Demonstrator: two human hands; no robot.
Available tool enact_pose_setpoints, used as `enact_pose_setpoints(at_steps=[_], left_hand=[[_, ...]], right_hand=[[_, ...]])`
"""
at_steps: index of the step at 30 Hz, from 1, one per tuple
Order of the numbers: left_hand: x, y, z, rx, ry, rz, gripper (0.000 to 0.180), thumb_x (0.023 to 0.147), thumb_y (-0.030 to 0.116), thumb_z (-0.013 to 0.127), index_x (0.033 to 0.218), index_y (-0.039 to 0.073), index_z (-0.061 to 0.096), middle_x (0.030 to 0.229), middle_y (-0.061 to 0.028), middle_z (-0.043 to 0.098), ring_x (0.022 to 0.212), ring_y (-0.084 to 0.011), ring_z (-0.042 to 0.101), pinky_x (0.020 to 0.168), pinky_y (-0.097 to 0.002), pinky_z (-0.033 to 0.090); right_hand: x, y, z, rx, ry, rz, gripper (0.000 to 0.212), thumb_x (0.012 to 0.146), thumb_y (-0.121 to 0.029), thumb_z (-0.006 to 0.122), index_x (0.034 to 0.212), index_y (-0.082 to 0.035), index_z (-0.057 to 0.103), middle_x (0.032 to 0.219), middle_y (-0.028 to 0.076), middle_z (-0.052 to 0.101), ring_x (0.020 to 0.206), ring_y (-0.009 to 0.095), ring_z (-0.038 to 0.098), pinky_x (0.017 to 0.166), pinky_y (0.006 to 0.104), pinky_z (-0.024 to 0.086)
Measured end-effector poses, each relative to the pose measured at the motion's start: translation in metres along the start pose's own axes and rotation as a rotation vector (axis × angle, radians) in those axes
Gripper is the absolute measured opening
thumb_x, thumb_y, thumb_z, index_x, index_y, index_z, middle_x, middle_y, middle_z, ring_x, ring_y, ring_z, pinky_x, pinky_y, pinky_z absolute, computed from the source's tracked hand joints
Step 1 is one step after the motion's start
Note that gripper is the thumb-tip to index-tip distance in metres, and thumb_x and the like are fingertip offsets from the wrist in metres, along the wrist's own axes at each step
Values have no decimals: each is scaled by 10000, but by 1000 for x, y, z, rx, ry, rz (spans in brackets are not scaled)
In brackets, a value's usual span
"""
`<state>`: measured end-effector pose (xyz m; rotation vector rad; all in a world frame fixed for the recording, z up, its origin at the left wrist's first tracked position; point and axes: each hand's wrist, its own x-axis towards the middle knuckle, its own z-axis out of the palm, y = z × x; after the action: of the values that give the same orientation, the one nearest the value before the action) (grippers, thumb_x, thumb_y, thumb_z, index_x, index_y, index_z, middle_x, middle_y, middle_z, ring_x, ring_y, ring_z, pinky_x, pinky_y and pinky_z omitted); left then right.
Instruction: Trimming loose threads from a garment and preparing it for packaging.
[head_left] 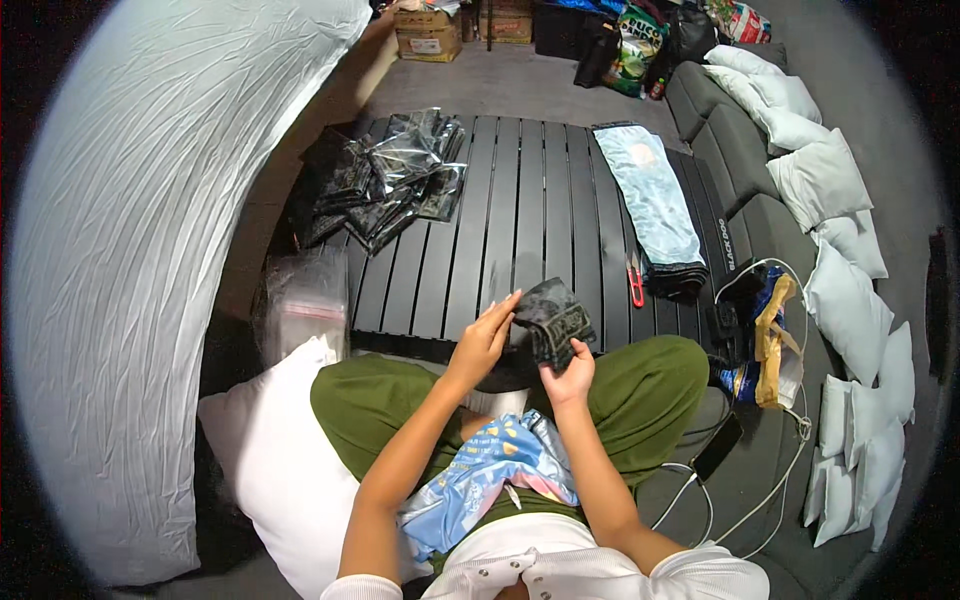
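Cloth [553,322], folded, at the table's [452,290] near edge. I judge it light, soft, liable to unfold; grip the folds. Right hand [568,382] pinches its lower corner; left hand's [480,347] fingers, nearly straight, appear to touch its left edge.

Lettering | white: right edge of black table [530,230] | white: green bag [638,50]

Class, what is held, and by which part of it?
A dark patterned cloth, held at its lower right edge by the right hand; the left hand is at its left edge, contact unclear.
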<state>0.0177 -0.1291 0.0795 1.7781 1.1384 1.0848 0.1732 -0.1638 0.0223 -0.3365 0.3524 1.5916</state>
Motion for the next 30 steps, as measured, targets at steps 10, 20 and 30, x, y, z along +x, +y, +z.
enact_pose_setpoints(at_steps=[10,20,30], left_hand=[[-3,-7,4,36,70,24,350,866,52,442,1215,82,454,1110,-168,543,1030,-248,537,814,-285,426],[-3,-3,6,176,66,187,348,855,45,440,1203,49,445,1142,-167,511,1074,-296,483,867,-326,410],[-5,-5,10,56,74,115,370,869,55,437,1237,89,423,1114,-176,536,1034,-265,531,827,-298,424]], right_hand=[[3,11,12,-100,5,44,436,780,-179,373,1183,-22,423,1206,129,464,1097,294,453,934,448,346],[-1,9,28,-104,-45,101,394,788,-126,372,1148,12,453,1185,145,489,1096,288,460,956,423,329],[-1,10,27,-89,78,-30,405,802,-175,364,1167,-14,432,1183,133,477,1104,292,442,953,440,320]])
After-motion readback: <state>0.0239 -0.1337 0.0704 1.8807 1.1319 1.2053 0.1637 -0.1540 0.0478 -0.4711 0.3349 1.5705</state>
